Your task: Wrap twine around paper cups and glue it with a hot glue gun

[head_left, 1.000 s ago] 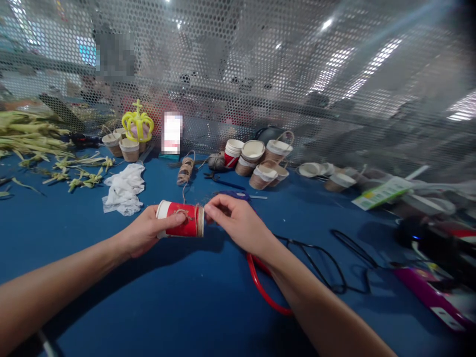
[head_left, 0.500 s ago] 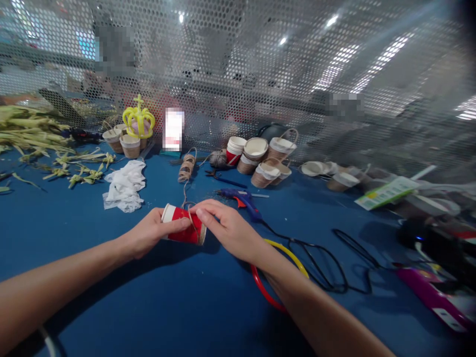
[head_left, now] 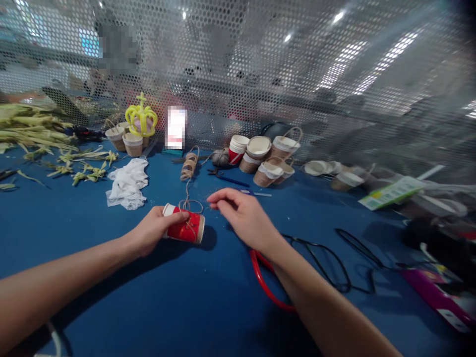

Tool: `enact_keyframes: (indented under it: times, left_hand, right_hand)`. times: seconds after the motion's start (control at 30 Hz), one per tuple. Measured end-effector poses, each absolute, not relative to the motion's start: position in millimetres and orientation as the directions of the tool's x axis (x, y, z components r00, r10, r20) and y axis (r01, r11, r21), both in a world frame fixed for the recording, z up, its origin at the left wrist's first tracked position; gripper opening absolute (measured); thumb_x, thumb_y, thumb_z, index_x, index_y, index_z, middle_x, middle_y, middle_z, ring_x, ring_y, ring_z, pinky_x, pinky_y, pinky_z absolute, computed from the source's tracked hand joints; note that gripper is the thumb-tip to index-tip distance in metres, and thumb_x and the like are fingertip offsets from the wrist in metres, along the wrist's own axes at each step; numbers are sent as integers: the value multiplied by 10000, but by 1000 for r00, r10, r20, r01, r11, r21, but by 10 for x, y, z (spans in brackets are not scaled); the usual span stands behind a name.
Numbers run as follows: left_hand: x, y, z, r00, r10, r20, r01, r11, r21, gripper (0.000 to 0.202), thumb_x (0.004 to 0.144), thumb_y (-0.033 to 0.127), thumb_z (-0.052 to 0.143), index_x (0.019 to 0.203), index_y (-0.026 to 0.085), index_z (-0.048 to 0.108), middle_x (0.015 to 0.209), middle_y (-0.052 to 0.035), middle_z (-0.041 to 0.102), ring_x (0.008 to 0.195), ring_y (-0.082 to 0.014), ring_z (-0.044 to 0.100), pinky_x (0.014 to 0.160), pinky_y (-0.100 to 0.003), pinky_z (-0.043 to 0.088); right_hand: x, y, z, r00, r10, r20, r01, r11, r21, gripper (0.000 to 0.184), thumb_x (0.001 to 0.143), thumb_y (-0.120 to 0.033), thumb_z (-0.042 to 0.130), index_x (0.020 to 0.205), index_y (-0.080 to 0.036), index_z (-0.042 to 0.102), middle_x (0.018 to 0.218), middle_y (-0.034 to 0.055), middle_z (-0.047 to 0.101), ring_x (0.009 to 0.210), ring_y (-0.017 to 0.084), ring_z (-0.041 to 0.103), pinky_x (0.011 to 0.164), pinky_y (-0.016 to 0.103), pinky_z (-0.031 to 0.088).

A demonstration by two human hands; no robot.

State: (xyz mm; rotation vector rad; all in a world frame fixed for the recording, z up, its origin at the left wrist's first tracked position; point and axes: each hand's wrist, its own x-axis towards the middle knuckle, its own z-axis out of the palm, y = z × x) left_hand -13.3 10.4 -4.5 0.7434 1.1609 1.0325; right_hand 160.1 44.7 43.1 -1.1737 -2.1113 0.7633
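Note:
My left hand (head_left: 152,230) is closed around a red paper cup (head_left: 186,227) with a white rim, tilted onto its side. Its thumb presses a strand of twine (head_left: 192,202) against the cup wall. The strand loops above the cup and runs back to a wound twine bundle (head_left: 189,167). To the right of the cup and apart from it is my right hand (head_left: 243,213), fingers stretched out and nothing visible in them. A blue glue gun (head_left: 248,192) lies mostly hidden behind that hand.
Twine-wrapped cups (head_left: 268,172) stand at the back, beside pliers (head_left: 226,177). A white cloth (head_left: 129,183) lies left, near plant stalks (head_left: 33,124) and a yellow crown (head_left: 141,119). Black cable (head_left: 334,263) and a red ring (head_left: 262,277) lie right. A perforated metal screen (head_left: 223,64) rises behind.
My right hand has come off the cup and twine and moved right, now covering most of the glue gun. The left hand keeps its hold on the cup.

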Motion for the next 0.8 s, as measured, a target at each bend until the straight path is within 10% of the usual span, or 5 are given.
enact_keyframes:
  times: [0.23, 0.37, 0.6, 0.8]
  left_hand:
    - [-162, 142, -43, 23, 923, -383, -236, 378, 895, 217, 638, 294, 676, 720, 94, 658, 603, -54, 684, 521, -136, 600, 560, -236, 434]
    - [-173, 139, -59, 27, 931, -364, -162, 364, 917, 215, 646, 316, 661, 682, 104, 658, 583, -47, 681, 510, -139, 595, 553, -239, 421]
    - [-198, 140, -85, 73, 941, -331, -86, 336, 938, 236, 643, 356, 653, 647, 120, 653, 586, -44, 683, 505, -135, 576, 542, -237, 399]
    - [-230, 190, -107, 27, 954, -298, -54, 299, 953, 254, 646, 362, 647, 703, 115, 660, 619, -50, 684, 536, -142, 584, 557, -239, 404]
  right_hand:
    - [2064, 895, 508, -104, 975, 197, 892, 179, -415, 257, 817, -211, 368, 939, -153, 587, 711, 46, 656, 603, 145, 584, 596, 245, 407]
    - [2375, 1122, 248, -37, 995, 91, 944, 65, -325, 94, 697, -189, 528, 667, -155, 609, 655, 98, 648, 650, 221, 594, 578, 283, 383]
    - [2456, 1152, 27, -100, 994, -39, 929, 79, -361, 153, 630, -173, 572, 492, -193, 509, 522, 30, 581, 532, 177, 542, 516, 266, 365]
    - [2369, 1034, 136, -30, 999, -32, 843, 8, -537, 130, 711, -171, 511, 831, -127, 533, 639, 69, 622, 583, 178, 586, 568, 288, 435]
